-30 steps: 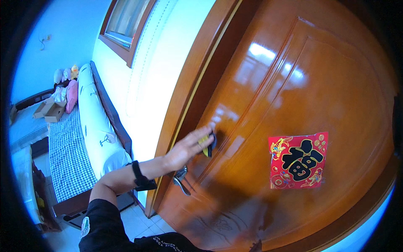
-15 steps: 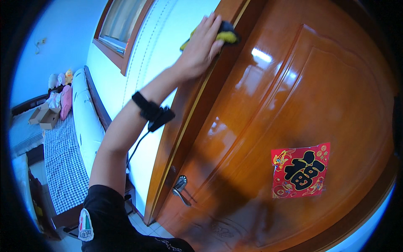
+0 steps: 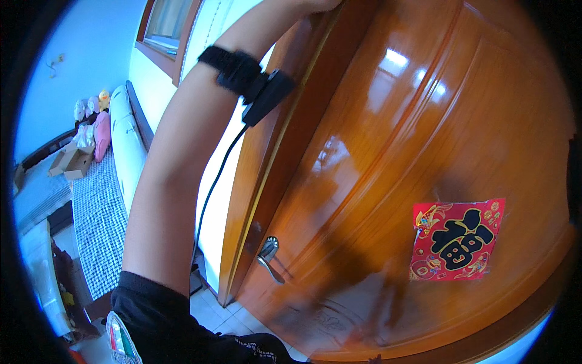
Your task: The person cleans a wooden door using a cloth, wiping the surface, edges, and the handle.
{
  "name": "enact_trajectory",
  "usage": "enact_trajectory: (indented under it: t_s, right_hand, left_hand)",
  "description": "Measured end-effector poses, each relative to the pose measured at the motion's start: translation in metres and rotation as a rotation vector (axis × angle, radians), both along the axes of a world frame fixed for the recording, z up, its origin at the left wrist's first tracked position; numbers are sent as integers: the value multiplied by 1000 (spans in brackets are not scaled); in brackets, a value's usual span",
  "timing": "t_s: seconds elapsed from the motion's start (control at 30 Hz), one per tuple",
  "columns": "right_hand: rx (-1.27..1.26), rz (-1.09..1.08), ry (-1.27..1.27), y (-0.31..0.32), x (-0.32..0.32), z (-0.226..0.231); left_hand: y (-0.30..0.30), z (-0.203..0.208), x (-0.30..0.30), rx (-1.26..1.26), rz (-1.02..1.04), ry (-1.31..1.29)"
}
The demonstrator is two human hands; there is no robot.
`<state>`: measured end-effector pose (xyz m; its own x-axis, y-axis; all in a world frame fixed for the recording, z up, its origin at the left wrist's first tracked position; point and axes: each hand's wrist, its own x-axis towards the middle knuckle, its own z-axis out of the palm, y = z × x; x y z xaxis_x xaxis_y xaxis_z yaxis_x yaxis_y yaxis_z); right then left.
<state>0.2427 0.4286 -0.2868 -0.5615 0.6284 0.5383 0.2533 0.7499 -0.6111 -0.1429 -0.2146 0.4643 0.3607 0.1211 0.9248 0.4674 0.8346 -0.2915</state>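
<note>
My left arm reaches up along the brown wooden door frame (image 3: 302,136). Only a sliver of my left hand (image 3: 323,3) shows at the upper edge, against the top visible part of the frame; its fingers and anything in them are cut off. Round the forearm sits a black strap (image 3: 222,62) carrying a small black device (image 3: 268,98) with a cable. The glossy brown wooden door (image 3: 364,182) is closed beside the frame, with a metal lever handle (image 3: 270,252) low on its left side. My right hand is out of view.
A red square paper decoration (image 3: 458,239) is stuck on the door. At left stands a long seat with a checked cover (image 3: 100,224), holding an open cardboard box (image 3: 76,162) and several plush toys (image 3: 102,130). A brown-framed window (image 3: 170,27) is at the upper left.
My left hand has moved up along the door frame, mostly out of the picture. The yellow and black cloth under it earlier no longer shows. The view has shifted slightly.
</note>
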Motion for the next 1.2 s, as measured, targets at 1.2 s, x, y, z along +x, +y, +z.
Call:
enact_trajectory:
  t_s: [1.2]
  right_hand:
    - [-608, 216, -124, 4, 62, -13]
  left_hand:
    - [53, -354, 60, 271, -67, -685]
